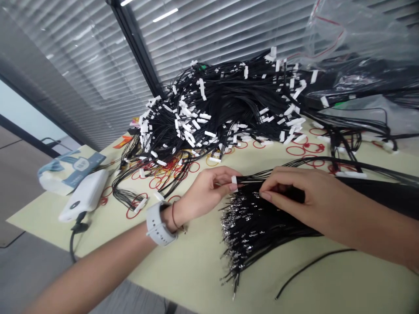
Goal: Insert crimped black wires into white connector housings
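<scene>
My left hand point(209, 189), with a pale watch on its wrist, pinches a small white connector point(234, 183) that has several black wires running out to the right. Just right of it, my right hand point(291, 192) is closed, thumb and fingertips together over the wires; what lies between those fingertips is too small to make out. Under both hands spreads a thick bundle of black wires point(262, 231), its bare metal terminals fanned out at the left end. One loose black wire point(306, 270) lies apart in front of the bundle.
A big heap of black cables with white connectors point(222, 104) stands against the blinds. Red and yellow rubber bands point(296, 150) are scattered before it. A white power bank point(85, 196) and tissue pack point(72, 170) sit left. Clear plastic bags point(360, 35) lie back right.
</scene>
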Motion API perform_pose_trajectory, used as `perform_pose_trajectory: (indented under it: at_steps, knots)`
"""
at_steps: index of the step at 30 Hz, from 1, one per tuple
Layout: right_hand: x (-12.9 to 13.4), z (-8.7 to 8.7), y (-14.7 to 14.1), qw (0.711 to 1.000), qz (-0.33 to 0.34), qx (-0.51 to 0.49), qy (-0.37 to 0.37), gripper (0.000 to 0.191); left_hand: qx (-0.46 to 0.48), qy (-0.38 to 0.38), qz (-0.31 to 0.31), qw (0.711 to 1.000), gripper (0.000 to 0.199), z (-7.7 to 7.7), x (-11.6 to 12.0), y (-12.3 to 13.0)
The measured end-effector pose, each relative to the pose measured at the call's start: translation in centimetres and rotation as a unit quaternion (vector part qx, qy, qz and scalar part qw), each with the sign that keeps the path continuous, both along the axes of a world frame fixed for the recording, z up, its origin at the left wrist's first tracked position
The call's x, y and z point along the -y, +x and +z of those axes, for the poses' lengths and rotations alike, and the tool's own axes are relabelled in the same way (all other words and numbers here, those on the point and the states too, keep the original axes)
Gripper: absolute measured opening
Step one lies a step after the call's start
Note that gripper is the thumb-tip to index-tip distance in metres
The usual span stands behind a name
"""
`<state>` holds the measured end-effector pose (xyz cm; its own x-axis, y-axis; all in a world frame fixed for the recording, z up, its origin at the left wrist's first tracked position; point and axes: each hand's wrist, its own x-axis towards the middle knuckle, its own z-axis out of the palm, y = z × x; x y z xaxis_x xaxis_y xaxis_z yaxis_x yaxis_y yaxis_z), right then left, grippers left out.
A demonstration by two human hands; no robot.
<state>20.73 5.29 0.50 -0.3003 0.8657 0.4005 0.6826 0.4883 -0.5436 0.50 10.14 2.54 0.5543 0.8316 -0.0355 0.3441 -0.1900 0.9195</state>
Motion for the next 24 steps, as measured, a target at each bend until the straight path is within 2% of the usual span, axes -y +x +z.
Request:
perform_pose_trajectory:
  at_steps: [4,7,12,16,24]
  knots:
    - [0.4,-0.6,-0.6,0.996,-0.045,-0.027,0.070,0.022,-0.005,0.035,0.011,0.999,0.020,-0.1,0.0,0.0]
    - [0.4,-1.2,-1.0,0.992,-0.049,-0.026,0.113,0.021,-0.001,0.034,0.028,0.999,0.019,0.1,0.0,0.0]
    - [0.1,-1.8,-0.5,0.993,-0.082,-0.027,0.078,0.018,0.015,-0.038,0.065,0.997,0.021,0.5,-0.1,0.2]
    - [-0.1,-1.8,-0.1,0.993,-0.100,-0.040,0.041,0.020,0.048,-0.064,0.067,0.995,0.019,0.5,-0.3,0.1]
    - [-0.5,-1.7,-0.2,0.988,-0.098,-0.027,0.113,0.016,0.075,-0.078,0.048,0.993,0.021,0.1,-0.4,-0.1]
